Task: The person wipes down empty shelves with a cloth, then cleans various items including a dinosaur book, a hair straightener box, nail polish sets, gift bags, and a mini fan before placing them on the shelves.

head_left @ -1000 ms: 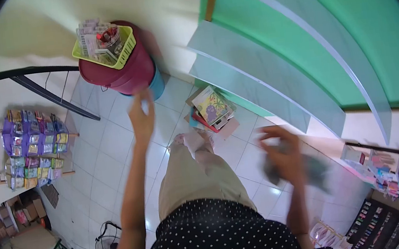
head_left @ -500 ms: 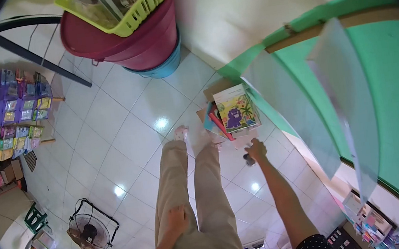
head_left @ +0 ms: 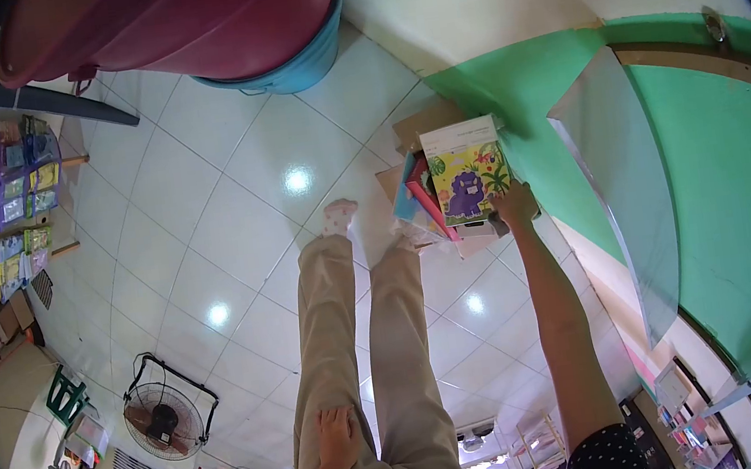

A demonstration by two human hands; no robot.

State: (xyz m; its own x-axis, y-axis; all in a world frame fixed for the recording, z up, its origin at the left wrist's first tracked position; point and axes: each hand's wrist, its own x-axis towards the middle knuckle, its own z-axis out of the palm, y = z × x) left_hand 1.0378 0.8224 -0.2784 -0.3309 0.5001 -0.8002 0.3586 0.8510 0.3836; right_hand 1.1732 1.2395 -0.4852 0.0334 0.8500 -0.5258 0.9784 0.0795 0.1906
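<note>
My right hand [head_left: 514,205] is at the lower right corner of a colourful yellow picture sheet [head_left: 466,184] with a purple dinosaur-like figure and palm trees. Its fingers are curled around a small dark object that I cannot make out, mostly covered by the hand. The sheet lies on top of a pile on the floor. At the pile's left side show a pink-red strip [head_left: 429,198] and a light blue item [head_left: 406,201], with a brown cardboard piece [head_left: 427,123] behind. My left hand [head_left: 338,438] rests on my left thigh, fingers laid along the trouser cloth.
A maroon tub [head_left: 181,29] stands in a blue basin [head_left: 290,74] ahead. Clear curved panels [head_left: 628,194] and a green wall [head_left: 723,164] border the right. A floor fan [head_left: 166,420] and a rack of small packets [head_left: 1,201] are on the left.
My right hand has moved forward from above the floor to the pile's lower right corner, carrying the dark object. The view has shifted, and the yellow-green basket has left it.
</note>
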